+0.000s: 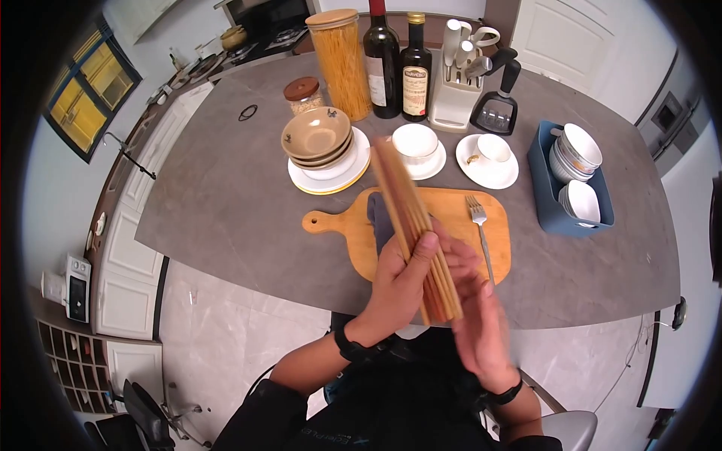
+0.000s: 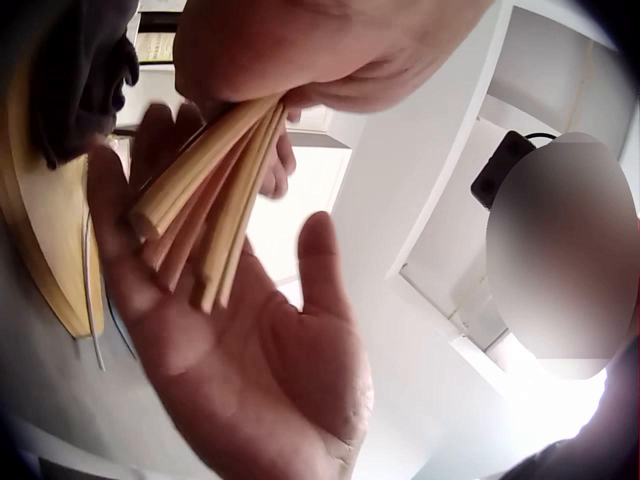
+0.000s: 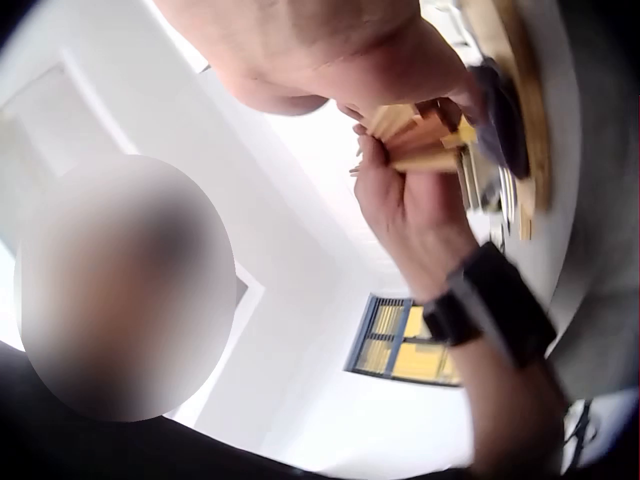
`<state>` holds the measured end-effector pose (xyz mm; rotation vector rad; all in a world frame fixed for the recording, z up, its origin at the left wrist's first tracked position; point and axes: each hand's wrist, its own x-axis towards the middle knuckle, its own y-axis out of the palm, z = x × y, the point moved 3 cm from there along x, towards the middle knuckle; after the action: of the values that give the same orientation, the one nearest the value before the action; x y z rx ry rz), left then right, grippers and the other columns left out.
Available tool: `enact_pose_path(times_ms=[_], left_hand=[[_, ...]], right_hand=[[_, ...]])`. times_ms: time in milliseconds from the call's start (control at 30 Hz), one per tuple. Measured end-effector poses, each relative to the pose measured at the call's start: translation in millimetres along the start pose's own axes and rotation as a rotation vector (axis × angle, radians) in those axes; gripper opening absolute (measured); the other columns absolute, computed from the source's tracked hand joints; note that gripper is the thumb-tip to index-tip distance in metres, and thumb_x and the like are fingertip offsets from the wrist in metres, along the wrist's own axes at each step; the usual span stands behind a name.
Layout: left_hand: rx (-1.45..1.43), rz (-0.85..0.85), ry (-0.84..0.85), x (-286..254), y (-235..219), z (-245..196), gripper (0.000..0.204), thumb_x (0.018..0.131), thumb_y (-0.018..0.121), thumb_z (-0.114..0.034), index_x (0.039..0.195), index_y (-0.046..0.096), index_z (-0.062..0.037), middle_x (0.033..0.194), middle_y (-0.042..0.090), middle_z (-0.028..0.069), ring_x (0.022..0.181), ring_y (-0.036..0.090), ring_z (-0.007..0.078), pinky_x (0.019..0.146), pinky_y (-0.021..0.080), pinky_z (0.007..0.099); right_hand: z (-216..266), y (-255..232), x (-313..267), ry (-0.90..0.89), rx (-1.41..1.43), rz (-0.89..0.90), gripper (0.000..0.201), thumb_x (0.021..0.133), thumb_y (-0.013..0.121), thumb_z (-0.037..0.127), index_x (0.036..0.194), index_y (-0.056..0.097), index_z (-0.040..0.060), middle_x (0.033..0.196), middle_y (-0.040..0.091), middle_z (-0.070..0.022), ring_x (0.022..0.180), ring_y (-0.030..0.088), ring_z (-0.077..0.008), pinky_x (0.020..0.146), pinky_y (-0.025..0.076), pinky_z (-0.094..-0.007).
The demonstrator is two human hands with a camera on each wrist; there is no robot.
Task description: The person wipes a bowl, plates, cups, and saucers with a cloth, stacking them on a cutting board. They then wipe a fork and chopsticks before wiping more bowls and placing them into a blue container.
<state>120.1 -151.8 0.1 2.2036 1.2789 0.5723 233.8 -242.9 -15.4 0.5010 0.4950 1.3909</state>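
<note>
My left hand [image 1: 401,284] grips a bundle of wooden chopsticks [image 1: 402,199], thumb laid across them. They are raised over the cutting board [image 1: 444,197] and lean up and away. Beside their lower ends is my right hand [image 1: 485,338], its fingers extended. In the left wrist view that right hand [image 2: 265,350] has its palm turned to the blunt ends of the chopsticks [image 2: 205,190], thumb spread. The right wrist view shows the left hand [image 3: 415,205] around the bundle. On the board lie a folded dark cloth [image 1: 380,218], partly hidden by the chopsticks, and a fork [image 1: 479,225].
Stacked brown bowls [image 1: 316,135] on plates stand back left; a white bowl [image 1: 415,143] and a cup [image 1: 492,150] on a saucer stand behind the board. A blue bin [image 1: 553,207] of bowls is right. Bottles [image 1: 383,71], a pasta jar [image 1: 342,68] and a knife block [image 1: 451,98] line the back.
</note>
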Motion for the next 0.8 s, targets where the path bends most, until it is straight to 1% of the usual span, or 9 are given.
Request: enact_pose_path(times_ms=[100,133,200,300,400,533,667,733,800], left_hand=[[0.474,0.364,-0.237,-3.3,7.4,-10.7,0.026,0.112,0.045,-0.023,0.116,0.052,0.0021,0.110,0.070,0.0175,0.108,0.073,0.0280,0.094,0.061,0.0390],[0.470,0.370,-0.239,-5.8,10.5,-10.6,0.026,0.112,0.045,-0.023,0.116,0.052,0.0021,0.110,0.070,0.0175,0.108,0.073,0.0280,0.094,0.061,0.0390],[0.273,0.642,-0.615,-21.2,19.6,-1.0,0.033,0.112,0.045,-0.024,0.117,0.055,0.0065,0.103,0.072,0.0155,0.099,0.074,0.0225,0.089,0.062,0.0337],[0.216,0.596,-0.535,-25.9,15.4,7.5,0.033,0.112,0.046,-0.026,0.117,0.056,0.0056,0.100,0.071,0.0157,0.095,0.075,0.0230,0.085,0.063,0.0332],[0.190,0.549,-0.519,-26.7,8.8,-2.2,0.032,0.112,0.046,-0.027,0.116,0.057,0.0031,0.095,0.070,0.0143,0.089,0.075,0.0212,0.080,0.063,0.0320],[0.252,0.529,-0.579,-36.0,-12.1,-13.3,0.033,0.112,0.043,-0.028,0.120,0.055,0.0018,0.098,0.069,0.0141,0.091,0.074,0.0229,0.079,0.063,0.0354],[0.096,0.286,-0.453,-45.3,-40.5,-33.1,0.031,0.113,0.043,-0.027,0.123,0.051,0.0009,0.095,0.067,0.0131,0.085,0.074,0.0250,0.079,0.063,0.0379],[0.015,0.122,-0.300,-48.1,-53.7,-50.7,0.033,0.112,0.044,-0.029,0.125,0.051,0.0006,0.096,0.068,0.0139,0.085,0.074,0.0265,0.079,0.063,0.0400],[0.034,0.071,-0.244,-50.5,-63.2,-61.4,0.034,0.112,0.044,-0.031,0.124,0.051,0.0002,0.096,0.068,0.0141,0.086,0.075,0.0277,0.079,0.063,0.0413]], right_hand=[[38.5,2.0,11.5,-0.032,-0.304,0.204,0.062,0.109,0.050,0.041,0.150,0.039,-0.0038,0.155,0.047,-0.0147,0.134,0.054,-0.0240,0.111,0.043,-0.0370],[45.2,4.2,17.4,0.021,-0.336,0.290,0.060,0.109,0.054,0.036,0.149,0.040,-0.0054,0.156,0.047,-0.0153,0.134,0.055,-0.0240,0.107,0.047,-0.0353],[50.0,5.7,29.3,-0.030,-0.366,0.317,0.047,0.108,0.056,0.030,0.138,0.053,-0.0067,0.142,0.060,-0.0183,0.125,0.062,-0.0237,0.096,0.055,-0.0321],[52.4,12.9,34.4,0.104,-0.338,0.177,0.037,0.110,0.050,0.032,0.110,0.059,-0.0037,0.100,0.073,-0.0274,0.107,0.073,-0.0375,0.094,0.059,-0.0477],[68.2,14.3,49.7,-0.099,-0.448,0.097,0.037,0.111,0.049,0.031,0.110,0.060,-0.0049,0.099,0.073,-0.0280,0.105,0.073,-0.0366,0.092,0.060,-0.0487],[60.7,27.8,79.7,0.038,-0.373,0.177,0.043,0.111,0.048,0.036,0.120,0.059,-0.0044,0.100,0.074,-0.0254,0.106,0.073,-0.0326,0.094,0.058,-0.0402],[53.4,37.4,111.8,0.009,-0.063,0.345,0.064,0.111,0.043,0.045,0.142,0.050,-0.0103,0.134,0.064,-0.0247,0.129,0.060,-0.0272,0.113,0.043,-0.0397],[40.1,32.9,118.9,0.043,-0.269,0.338,0.068,0.110,0.044,0.046,0.148,0.043,-0.0109,0.147,0.053,-0.0262,0.140,0.050,-0.0298,0.119,0.035,-0.0415],[15.9,35.0,113.7,-0.158,-1.426,0.471,0.068,0.109,0.048,0.043,0.148,0.042,-0.0118,0.149,0.051,-0.0287,0.142,0.048,-0.0343,0.120,0.035,-0.0418]])
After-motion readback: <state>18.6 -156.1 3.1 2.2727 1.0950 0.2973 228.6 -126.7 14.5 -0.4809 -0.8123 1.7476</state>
